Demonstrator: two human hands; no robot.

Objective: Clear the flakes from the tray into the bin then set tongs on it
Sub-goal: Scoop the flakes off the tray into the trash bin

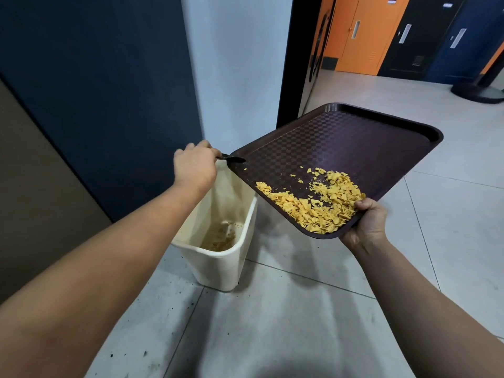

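Note:
A dark brown tray is held tilted in the air, its left corner over the cream bin. My right hand grips the tray's near corner. Yellow flakes lie heaped along the tray's near edge, right beside my right thumb. My left hand is closed on black tongs, whose tip rests at the tray's left corner above the bin. Most of the tongs are hidden inside my fist. Some crumbs lie at the bottom of the bin.
The bin stands on a grey tiled floor against a dark blue wall. A black door frame opens to a corridor with orange and dark doors. A round black stand base sits far right.

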